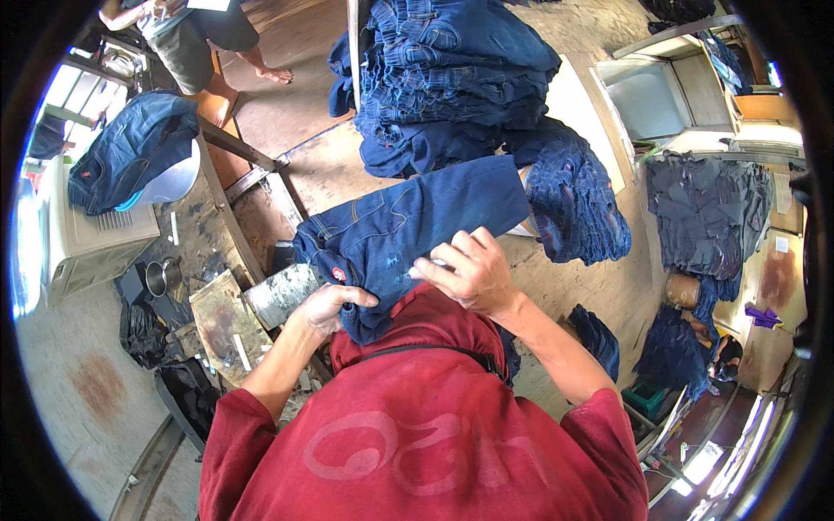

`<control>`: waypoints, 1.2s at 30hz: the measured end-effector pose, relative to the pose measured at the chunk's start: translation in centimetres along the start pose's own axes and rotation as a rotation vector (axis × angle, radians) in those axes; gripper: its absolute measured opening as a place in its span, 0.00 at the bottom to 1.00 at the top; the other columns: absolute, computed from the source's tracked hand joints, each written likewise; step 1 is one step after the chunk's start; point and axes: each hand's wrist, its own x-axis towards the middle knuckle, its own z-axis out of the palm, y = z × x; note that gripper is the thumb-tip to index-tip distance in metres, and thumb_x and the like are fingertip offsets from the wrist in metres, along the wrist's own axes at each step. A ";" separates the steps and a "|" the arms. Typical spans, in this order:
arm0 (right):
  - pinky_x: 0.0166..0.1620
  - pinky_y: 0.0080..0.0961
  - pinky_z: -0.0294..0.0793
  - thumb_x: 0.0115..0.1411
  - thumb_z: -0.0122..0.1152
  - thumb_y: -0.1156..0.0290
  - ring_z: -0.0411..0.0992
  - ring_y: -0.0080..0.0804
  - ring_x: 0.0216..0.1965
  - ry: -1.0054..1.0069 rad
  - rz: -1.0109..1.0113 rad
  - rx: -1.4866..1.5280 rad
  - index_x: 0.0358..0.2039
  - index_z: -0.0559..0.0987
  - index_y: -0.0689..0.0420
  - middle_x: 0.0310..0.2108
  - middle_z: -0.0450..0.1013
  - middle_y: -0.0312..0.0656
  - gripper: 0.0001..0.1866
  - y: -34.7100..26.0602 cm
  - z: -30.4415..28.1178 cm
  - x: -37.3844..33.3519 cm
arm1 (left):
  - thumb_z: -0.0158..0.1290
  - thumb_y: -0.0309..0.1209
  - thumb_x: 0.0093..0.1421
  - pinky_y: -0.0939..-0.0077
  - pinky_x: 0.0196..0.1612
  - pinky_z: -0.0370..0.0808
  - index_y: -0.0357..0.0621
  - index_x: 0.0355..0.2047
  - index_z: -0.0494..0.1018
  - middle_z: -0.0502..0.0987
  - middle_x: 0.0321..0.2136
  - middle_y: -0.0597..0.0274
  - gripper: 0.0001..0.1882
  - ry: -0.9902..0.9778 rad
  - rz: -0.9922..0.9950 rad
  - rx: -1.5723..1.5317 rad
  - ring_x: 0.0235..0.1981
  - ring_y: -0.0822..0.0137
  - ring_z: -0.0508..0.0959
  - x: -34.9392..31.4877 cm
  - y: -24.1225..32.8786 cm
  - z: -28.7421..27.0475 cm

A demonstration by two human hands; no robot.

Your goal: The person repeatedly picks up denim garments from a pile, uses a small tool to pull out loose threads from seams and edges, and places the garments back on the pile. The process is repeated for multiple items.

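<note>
A pair of dark blue jeans [434, 208] lies folded lengthwise in front of me, its waist end to the left and its leg stretching to the upper right. My left hand [327, 306] grips the near edge by the waist, thumb on top, beside a small red tag [339, 274]. Over the middle of the jeans, my right hand [475, 273] is closed in a pinch on a small white chalk-like piece [414, 273]. Its tip is at the cloth, next to pale scuffed marks [395, 262]. Under the jeans, a pale cylinder [282, 293] shows partly.
A tall stack of folded jeans [452, 78] stands beyond, with more jeans [573, 200] hanging at its right. Grey garments [708, 208] are piled farther right. At left are a worn bench, a metal cup [162, 276] and jeans on a basin [143, 143]. Another person [208, 39] stands far left.
</note>
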 end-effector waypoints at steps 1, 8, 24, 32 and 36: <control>0.39 0.31 0.66 0.59 0.77 0.56 0.69 0.26 0.33 -0.034 0.033 -0.010 0.37 0.90 0.43 0.31 0.75 0.24 0.09 0.0 0.1 0.2 | 0.61 0.15 0.58 0.60 0.49 0.90 0.28 0.53 0.82 0.89 0.45 0.46 0.21 -0.012 -0.007 0.002 0.42 0.55 0.90 0.1 0.1 -0.2; 0.38 0.33 0.65 0.62 0.75 0.57 0.69 0.28 0.33 0.024 0.027 0.017 0.39 0.88 0.42 0.30 0.72 0.25 0.08 0.3 0.1 1.7 | 0.61 0.13 0.58 0.61 0.52 0.88 0.28 0.56 0.81 0.88 0.47 0.45 0.23 -0.103 0.060 -0.008 0.45 0.55 0.90 0.4 0.1 -0.8; 0.39 0.34 0.65 0.63 0.72 0.55 0.70 0.28 0.33 0.062 -0.064 0.115 0.36 0.87 0.43 0.28 0.72 0.25 0.08 2.6 0.7 3.9 | 0.64 0.11 0.50 0.59 0.55 0.87 0.31 0.57 0.81 0.89 0.46 0.47 0.30 0.013 0.245 -0.101 0.45 0.56 0.90 0.5 -2.5 -0.5; 0.43 0.42 0.74 0.69 0.72 0.62 0.81 0.38 0.32 0.097 0.573 0.167 0.42 0.82 0.49 0.31 0.83 0.34 0.08 12.2 1.6 -2.1 | 0.76 0.47 0.58 0.55 0.69 0.70 0.33 0.66 0.72 0.79 0.60 0.42 0.44 1.170 0.474 0.408 0.61 0.53 0.80 -1.2 1.2 -4.1; 0.34 0.43 0.79 0.67 0.76 0.57 0.82 0.45 0.29 0.093 0.868 0.309 0.45 0.78 0.53 0.31 0.83 0.45 0.18 15.7 4.5 -9.0 | 0.76 0.40 0.60 0.55 0.56 0.73 0.37 0.40 0.77 0.76 0.40 0.55 0.23 1.657 1.272 0.814 0.45 0.56 0.76 1.4 -0.7 1.4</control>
